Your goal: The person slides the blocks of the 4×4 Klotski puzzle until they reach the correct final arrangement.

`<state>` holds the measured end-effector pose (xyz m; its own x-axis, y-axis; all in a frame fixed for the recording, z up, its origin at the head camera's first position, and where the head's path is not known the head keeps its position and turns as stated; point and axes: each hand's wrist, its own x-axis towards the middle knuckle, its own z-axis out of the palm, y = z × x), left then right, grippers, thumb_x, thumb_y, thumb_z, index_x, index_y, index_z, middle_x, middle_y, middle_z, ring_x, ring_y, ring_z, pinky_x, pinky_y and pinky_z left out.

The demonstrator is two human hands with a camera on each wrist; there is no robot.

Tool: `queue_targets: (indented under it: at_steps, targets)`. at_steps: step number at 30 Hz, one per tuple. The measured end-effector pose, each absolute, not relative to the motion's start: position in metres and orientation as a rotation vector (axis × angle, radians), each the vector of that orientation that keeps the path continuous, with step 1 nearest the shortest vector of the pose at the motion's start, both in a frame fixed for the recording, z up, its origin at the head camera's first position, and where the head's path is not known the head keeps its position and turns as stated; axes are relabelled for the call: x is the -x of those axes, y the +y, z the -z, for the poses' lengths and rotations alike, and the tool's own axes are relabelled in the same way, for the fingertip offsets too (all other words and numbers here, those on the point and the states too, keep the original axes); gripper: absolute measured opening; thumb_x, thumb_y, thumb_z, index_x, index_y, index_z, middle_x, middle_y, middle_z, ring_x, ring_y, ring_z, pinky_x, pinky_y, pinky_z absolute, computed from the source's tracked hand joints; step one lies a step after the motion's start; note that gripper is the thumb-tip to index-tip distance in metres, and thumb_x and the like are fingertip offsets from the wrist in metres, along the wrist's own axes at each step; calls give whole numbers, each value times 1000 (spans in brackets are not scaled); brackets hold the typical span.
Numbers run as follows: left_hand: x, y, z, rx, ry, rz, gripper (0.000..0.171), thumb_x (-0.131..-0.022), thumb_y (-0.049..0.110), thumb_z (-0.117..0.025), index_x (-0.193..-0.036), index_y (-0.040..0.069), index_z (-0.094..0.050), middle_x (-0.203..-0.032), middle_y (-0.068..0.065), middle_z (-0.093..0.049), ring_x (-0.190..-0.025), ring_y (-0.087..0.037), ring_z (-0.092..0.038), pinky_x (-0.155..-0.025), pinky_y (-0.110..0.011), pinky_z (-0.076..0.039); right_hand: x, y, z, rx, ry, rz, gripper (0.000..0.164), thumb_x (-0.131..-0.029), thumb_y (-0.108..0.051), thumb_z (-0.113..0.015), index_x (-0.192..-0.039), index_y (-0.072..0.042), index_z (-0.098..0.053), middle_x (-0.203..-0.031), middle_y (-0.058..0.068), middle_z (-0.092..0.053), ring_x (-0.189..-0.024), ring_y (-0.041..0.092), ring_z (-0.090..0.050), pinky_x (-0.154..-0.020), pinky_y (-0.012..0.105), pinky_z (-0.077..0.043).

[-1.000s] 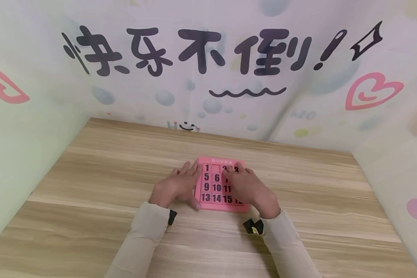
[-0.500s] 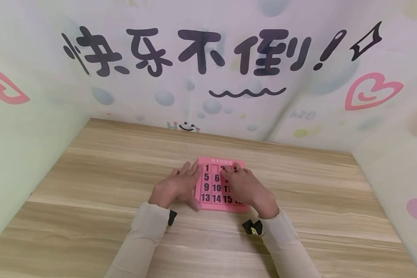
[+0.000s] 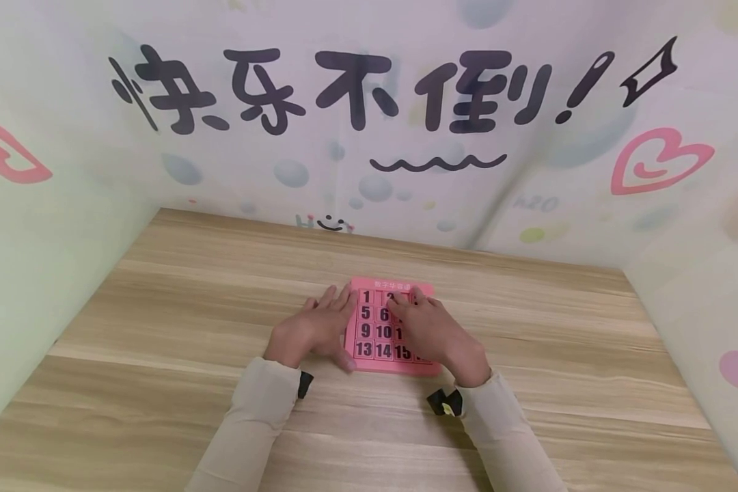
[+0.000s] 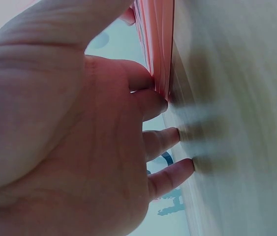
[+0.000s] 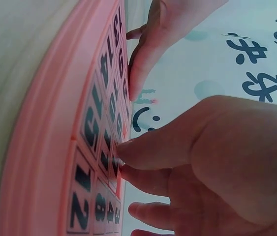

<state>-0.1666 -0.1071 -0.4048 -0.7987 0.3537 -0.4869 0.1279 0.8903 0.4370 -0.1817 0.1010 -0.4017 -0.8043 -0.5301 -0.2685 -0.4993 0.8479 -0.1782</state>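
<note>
A pink sliding number puzzle lies flat on the wooden table, its black-numbered tiles set in rows. Against the puzzle's left side rests my left hand, fingers spread along the edge and thumb at the near left corner. In the left wrist view, two fingertips of that hand touch the tabletop beside the pink frame. My right hand extends over the right-hand tiles, fingertips on the top row at the tile marked 2. It covers several tiles there. Seen from the right wrist, the 12 tile sits at a corner.
Wood-grain table surrounds the puzzle. Behind it rises a pale backdrop with large black characters and drawn hearts, and further pale walls close in both sides. Black straps show at the wrists.
My right hand has shifted slightly left, and the 2 tile has slid left with it into the gap beside the 1. The left hand and the puzzle frame stay where they were.
</note>
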Motion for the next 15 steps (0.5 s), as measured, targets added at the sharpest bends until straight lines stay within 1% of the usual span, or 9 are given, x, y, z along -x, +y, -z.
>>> queue_targets:
  at_steps: [7, 15]
  targets:
    - [166, -107, 405, -348, 2481, -509, 123, -72, 39, -87, -160, 10, -6, -167, -4, 6, -153, -27, 12, -125, -50, 0, 181, 99, 403, 762, 2719, 158, 48, -103, -14, -42, -151, -14, -43, -159, 12, -36, -148, 40, -26, -117, 59, -29]
    - [166, -108, 404, -364, 2485, -497, 124, -71, 40, -86, -160, 10, -6, -167, -5, 6, -153, -28, 11, -125, -51, 0, 180, 98, 404, 744, 2715, 209, 48, -103, -20, -48, -151, -15, -44, -160, 11, -34, -149, 40, -22, -118, 60, -26]
